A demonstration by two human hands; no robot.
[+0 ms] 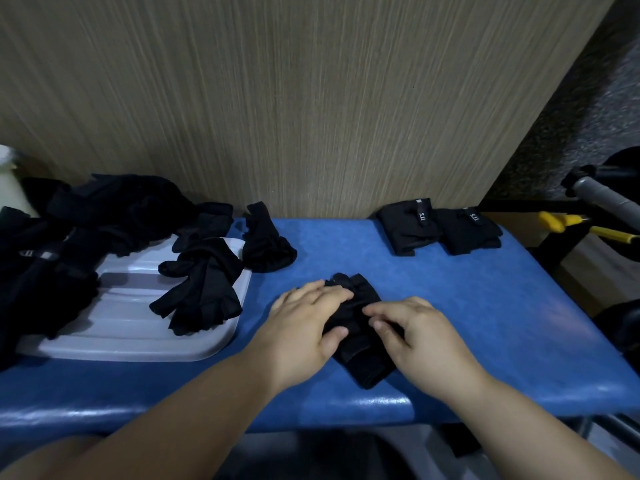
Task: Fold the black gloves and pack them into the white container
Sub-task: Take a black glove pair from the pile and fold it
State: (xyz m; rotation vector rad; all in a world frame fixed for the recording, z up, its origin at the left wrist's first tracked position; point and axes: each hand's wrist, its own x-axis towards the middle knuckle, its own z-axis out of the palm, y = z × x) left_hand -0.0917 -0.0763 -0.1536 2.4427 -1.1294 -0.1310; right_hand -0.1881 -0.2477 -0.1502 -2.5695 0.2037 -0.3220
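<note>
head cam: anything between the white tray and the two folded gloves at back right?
One loose black glove, crumpled at the right edge of the white tray; then bare blue bench up to the folded gloves. Head view.

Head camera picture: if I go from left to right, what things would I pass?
White tray → loose black glove → glove being folded → first folded glove → second folded glove → yellow handles.
</note>
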